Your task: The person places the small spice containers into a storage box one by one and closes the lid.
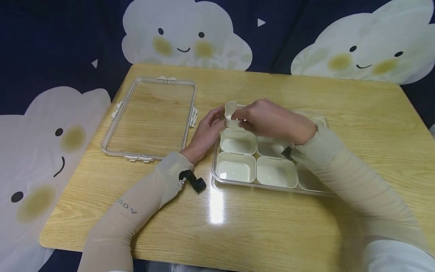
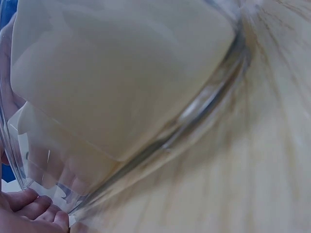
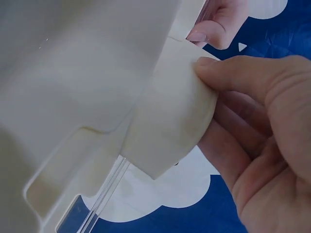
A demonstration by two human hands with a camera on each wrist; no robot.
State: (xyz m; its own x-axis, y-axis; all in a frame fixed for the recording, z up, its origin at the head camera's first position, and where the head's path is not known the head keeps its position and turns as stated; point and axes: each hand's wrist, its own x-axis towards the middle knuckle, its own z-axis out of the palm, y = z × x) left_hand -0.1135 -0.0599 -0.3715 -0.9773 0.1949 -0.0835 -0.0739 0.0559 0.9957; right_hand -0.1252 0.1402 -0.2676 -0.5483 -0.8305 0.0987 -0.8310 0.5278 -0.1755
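Observation:
My right hand (image 1: 268,118) pinches the wall of a small cream bin (image 1: 232,122) at the far left corner of a clear box (image 1: 215,170). In the right wrist view, the thumb lies on one side of the bin's curved wall (image 3: 170,104), with the other fingers behind it. The pinched bin stands higher than its neighbours. My left hand (image 1: 208,132) is at the box's left side, fingers bent loosely against the clear wall near that corner. More cream bins (image 1: 276,173) sit in rows inside the box; my right forearm hides some of them.
A clear lid (image 1: 105,145) with white clasps lies flat on the wooden table (image 1: 190,230), left of the box. Behind the table hangs a dark blue cloth (image 1: 275,34) with smiling clouds. A black strap (image 1: 195,182) dangles at my left wrist.

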